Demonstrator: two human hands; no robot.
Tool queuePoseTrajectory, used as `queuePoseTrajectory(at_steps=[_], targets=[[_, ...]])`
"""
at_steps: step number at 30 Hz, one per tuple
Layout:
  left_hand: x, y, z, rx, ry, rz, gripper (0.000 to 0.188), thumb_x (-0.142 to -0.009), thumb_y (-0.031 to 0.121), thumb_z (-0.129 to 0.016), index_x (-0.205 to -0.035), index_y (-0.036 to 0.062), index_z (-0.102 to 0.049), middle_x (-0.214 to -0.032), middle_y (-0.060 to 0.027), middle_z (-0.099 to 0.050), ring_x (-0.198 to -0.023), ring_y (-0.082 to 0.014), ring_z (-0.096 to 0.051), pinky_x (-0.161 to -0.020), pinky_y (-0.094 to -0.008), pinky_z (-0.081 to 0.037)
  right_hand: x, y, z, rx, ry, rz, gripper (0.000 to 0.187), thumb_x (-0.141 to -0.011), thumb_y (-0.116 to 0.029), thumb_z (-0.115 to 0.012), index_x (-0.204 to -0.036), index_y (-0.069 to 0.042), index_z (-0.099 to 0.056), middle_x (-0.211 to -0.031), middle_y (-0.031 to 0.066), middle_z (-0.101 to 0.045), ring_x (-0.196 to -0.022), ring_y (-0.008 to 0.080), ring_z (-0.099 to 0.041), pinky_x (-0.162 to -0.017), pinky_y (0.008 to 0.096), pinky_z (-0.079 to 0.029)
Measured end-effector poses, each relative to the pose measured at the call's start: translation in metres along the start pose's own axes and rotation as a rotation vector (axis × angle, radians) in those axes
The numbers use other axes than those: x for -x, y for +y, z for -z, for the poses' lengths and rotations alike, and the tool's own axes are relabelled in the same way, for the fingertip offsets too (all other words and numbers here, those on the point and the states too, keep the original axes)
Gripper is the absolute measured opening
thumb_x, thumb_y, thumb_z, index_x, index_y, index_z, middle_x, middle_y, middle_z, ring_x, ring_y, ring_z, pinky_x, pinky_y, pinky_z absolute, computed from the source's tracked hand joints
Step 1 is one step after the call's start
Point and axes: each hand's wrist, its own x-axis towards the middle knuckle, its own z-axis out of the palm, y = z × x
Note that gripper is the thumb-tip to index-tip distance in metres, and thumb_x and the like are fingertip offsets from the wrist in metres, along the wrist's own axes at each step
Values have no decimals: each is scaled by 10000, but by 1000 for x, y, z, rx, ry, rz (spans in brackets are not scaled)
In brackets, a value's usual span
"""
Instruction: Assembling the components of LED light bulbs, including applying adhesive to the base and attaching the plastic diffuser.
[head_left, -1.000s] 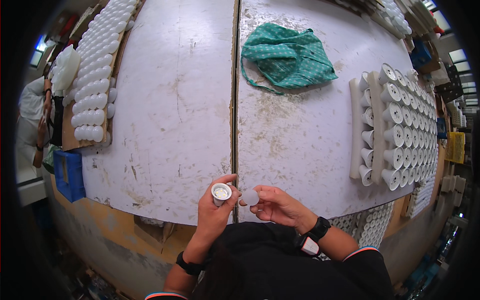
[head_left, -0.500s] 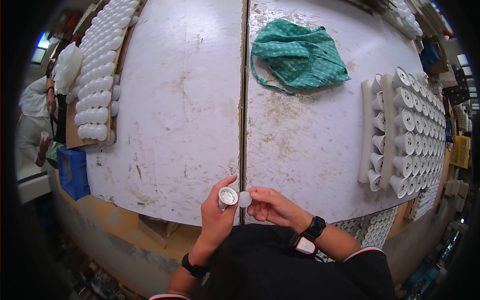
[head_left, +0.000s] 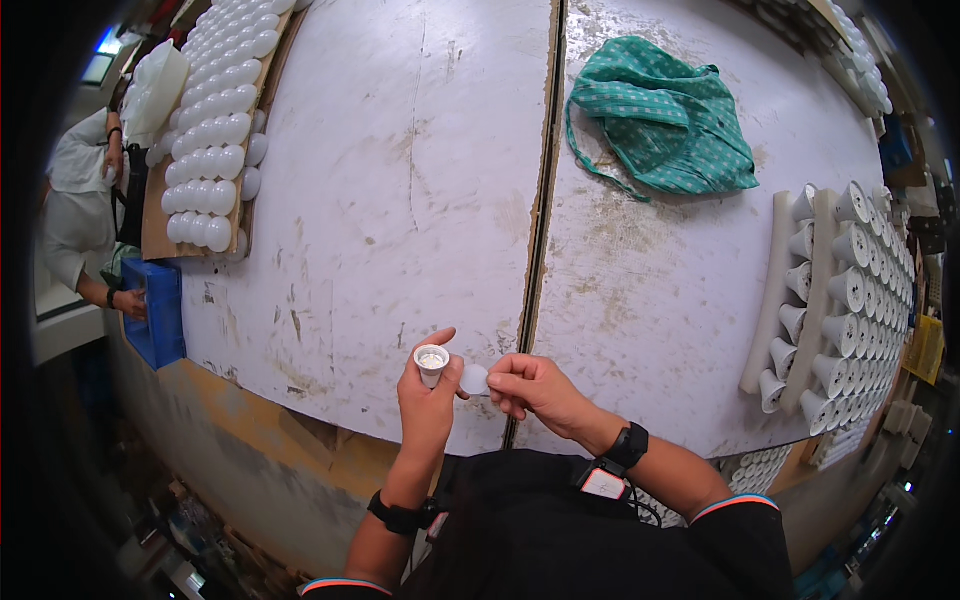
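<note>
"The bulb housing [head_left: 431, 366] and frosted cover [head_left: 474, 380] have shifted toward nine o'clock, past the desk [head_left: 380, 200] seam [head_left: 541, 230]. Grip?"

"Left hand's [head_left: 426, 402] fingers curl round the housing; right hand's [head_left: 537, 388] pinch the cover's edge, at four o'clock from it."

"Risk?"

"A slack pinch could drop the cover. The left thumb [head_left: 453, 373] blocks the gap."

"Around?"

"Green dotted cloth [head_left: 670, 120], one o'clock; racked white housings [head_left: 848, 290], three; blue crate [head_left: 165, 330], nine, with a co-worker's hand [head_left: 130, 303] there."
</note>
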Motion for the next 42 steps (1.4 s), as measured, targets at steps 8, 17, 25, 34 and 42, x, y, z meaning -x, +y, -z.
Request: queuePoseTrajectory(at_steps=[8, 17, 25, 34, 42], targets=[[-13, -11, 8, 185, 45, 77, 320, -827, 105, -553, -1113, -19, -486, -758, -22, -518, -591, -61, -456, -526, -212, -427, -12, -4, -10, 184, 154, 48, 129, -831, -180, -556, -817, -52, -562, -670, -9, -550, -559, 39, -498, -448, 161, -366], [-19, -18, 12, 216, 35, 97, 323, -823, 97, -555, -1111, -31, -481, -758, -20, -513, -581, -62, -455, -525, -213, -417, -17, -3, -5, 146, 202, 49, 162, -817, -214, -574, -785, -56, -561, -658, -24, -534, -542, 37, -474, -442, 166, -365], [-17, -15, 11, 171, -13, 114, 312, -824, 116, -561, -1100, -14, -494, -747, -8, -510, -589, -65, -463, -539, -208, -411, -17, -3, -5, 179, 228, 64, 159, -819, -213, -575, -778, -60, -554, -644, -33, -522, -539, 26, -458, -448, 163, -358], [-6, -2, 8, -43, -34, -29, 286, -819, 76, -558, -1095, 20, -508, -759, -5, -523, -656, -63, -482, -598, -203, -414, -9, -4, -6, 196, 176, 105, 124, -836, -174, -550, -818, -51, -554, -675, -9, -547, -557, 40, -482, -472, 172, -362], [9, 4, 13, -193, 8, -244, 280, -826, 37, -531, -1102, 6, -493, -769, -1, -520, -621, -45, -471, -550, -184, -412, -4, -7, -12, 125, 76, 125, 161, -861, -197, -505, -856, -42, -550, -698, -7, -552, -571, 43, -488, -487, 175, -369]])
